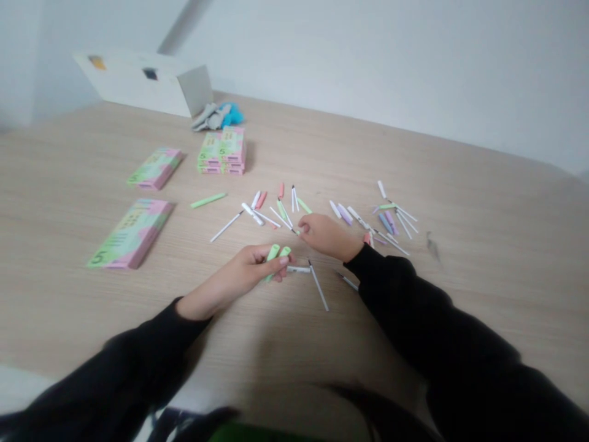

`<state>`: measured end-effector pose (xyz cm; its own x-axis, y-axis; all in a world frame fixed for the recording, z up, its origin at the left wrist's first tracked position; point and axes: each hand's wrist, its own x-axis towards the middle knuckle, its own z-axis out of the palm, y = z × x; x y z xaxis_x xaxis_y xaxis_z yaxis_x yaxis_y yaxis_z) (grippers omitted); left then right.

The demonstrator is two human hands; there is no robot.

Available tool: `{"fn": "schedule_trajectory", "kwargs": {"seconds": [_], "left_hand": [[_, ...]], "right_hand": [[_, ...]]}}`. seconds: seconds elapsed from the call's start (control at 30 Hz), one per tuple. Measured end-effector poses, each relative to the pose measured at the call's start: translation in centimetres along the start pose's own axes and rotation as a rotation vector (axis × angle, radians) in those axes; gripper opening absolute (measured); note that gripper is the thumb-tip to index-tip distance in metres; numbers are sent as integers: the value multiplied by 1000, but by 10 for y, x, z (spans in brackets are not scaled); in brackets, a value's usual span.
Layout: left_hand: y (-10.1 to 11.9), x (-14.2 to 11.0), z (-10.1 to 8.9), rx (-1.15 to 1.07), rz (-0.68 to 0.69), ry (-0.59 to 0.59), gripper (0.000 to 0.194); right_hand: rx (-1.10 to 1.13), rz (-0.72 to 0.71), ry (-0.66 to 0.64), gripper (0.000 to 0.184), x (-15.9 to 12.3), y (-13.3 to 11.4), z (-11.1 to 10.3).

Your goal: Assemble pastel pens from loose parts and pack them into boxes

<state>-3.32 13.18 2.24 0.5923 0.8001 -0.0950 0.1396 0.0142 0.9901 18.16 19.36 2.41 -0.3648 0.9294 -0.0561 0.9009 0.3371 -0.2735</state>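
My left hand (261, 265) is closed around two light green pen barrels (275, 253), their open round ends facing up. To its right, my right hand (327, 234) reaches down among loose pen parts with the fingers pinched. A small green bit (298, 232) shows at those fingertips; what it belongs to is hidden. Just beyond lie thin white pen refills (280, 216) with dark tips and a green pen cap (304, 205). Near my left fingertips are a white pen part (299, 269) and another white refill (319, 287) lying on the table.
More pen parts in white, purple, coral and blue (385, 222) lie scattered to the right. A green barrel (208, 200) rests at left. Pink-green boxes (131, 236) lie farther left, with stacked boxes (222, 151) behind. Crumpled gloves (216, 116) sit beside a white carton (147, 86).
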Motion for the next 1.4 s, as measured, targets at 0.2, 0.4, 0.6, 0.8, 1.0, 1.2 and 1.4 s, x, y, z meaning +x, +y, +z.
{"fn": "schedule_trajectory", "kwargs": {"seconds": [0.2, 0.4, 0.6, 0.8, 1.0, 1.2, 1.4], "left_hand": [[2, 0, 2, -47, 20, -13, 37], [5, -2, 3, -144, 33, 8, 34], [4, -3, 6, -211, 94, -69, 32], [8, -5, 11, -165, 120, -130, 33], [7, -5, 9, -122, 115, -113, 34], [9, -5, 11, -116, 125, -137, 35], [7, -4, 10, -214, 155, -151, 35]], "right_hand": [[-42, 28, -35, 28, 9, 1, 7], [-33, 18, 44, 24, -12, 3, -12], [649, -123, 340, 35, -58, -19, -43], [979, -173, 378, 12, -84, -50, -41], [1023, -81, 412, 11, -87, -55, -26], [860, -117, 410, 10, -91, -60, -19], [774, -233, 372, 23, -98, -58, -19]]}}
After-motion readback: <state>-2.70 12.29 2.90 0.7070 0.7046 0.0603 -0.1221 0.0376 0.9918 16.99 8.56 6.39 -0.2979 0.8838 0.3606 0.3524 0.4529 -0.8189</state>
